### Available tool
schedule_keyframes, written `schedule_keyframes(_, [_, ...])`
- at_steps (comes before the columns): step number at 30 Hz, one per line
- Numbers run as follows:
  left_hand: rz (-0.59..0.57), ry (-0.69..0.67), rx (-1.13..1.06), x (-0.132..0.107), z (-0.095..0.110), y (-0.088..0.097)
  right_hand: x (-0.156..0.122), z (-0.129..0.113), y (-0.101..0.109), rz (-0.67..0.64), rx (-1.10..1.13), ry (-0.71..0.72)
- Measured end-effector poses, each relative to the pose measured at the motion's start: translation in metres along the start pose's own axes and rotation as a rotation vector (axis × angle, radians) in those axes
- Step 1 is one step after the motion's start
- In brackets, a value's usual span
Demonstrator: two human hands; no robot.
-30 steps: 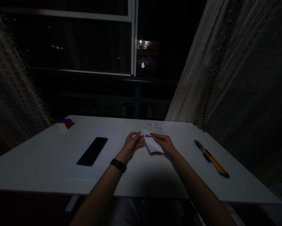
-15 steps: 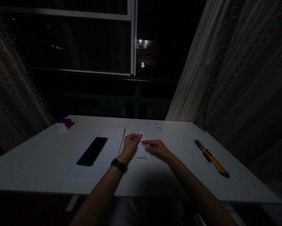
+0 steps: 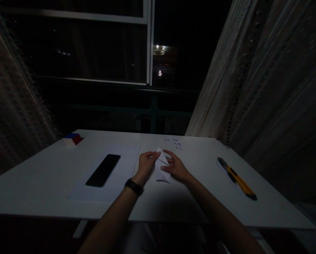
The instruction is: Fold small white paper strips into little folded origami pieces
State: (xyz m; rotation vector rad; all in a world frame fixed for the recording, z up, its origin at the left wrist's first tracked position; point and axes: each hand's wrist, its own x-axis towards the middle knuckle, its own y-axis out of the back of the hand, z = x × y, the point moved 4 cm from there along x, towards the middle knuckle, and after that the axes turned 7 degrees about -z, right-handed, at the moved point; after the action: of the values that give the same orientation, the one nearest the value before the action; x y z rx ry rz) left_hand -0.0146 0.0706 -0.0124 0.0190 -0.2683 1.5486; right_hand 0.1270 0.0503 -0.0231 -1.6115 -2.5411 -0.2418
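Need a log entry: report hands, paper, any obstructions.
Left hand pinches folded paper. Right hand at its right edge. Phone left, cutter right, neither obstructing.

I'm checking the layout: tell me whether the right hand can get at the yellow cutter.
Probably yes: nothing upright stands between the right hand and the yellow cutter, though that hand would likely have to leave the folded paper first.

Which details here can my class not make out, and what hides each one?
All in the head view:
Folded paper: left edge, partly covered by the left hand.
White sheet: middle, covered by the phone.
Dark marks: too small and dim to identify.
Right curtain: cut off by the picture's top and right edges.
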Motion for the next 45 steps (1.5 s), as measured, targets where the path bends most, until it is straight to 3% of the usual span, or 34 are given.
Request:
schedule_keyframes(9, [-0.095, 0.040, -0.049, -0.006, -0.002, -0.012, -0.001, -0.005, -0.005, 0.356, -0.418, 0.105])
schedule_keyframes(13, [-0.128, 0.027, -0.033, -0.009, 0.001, -0.015, -0.002, -0.006, -0.004, 0.379, -0.430, 0.108])
schedule_keyframes(18, [-0.058, 0.038, -0.040, -0.009, -0.001, -0.014, -0.002, -0.003, -0.005, 0.398, -0.423, 0.134])
schedule_keyframes(26, [-0.204, 0.108, -0.084, -0.007, -0.014, -0.016, -0.003, 0.003, 0.001, 0.474, -0.448, 0.120])
schedule_keyframes(32, [-0.192, 0.123, -0.109, -0.007, -0.016, -0.015, -0.003, 0.005, 0.000, 0.460, -0.417, 0.060])
schedule_keyframes(40, [-0.161, 0.157, -0.144, -0.007, -0.016, -0.014, -0.002, 0.000, -0.009, 0.344, -0.264, 0.118])
schedule_keyframes(45, [-0.102, 0.092, -0.193, -0.003, -0.016, -0.008, 0.000, -0.003, -0.009, 0.180, -0.207, 0.128])
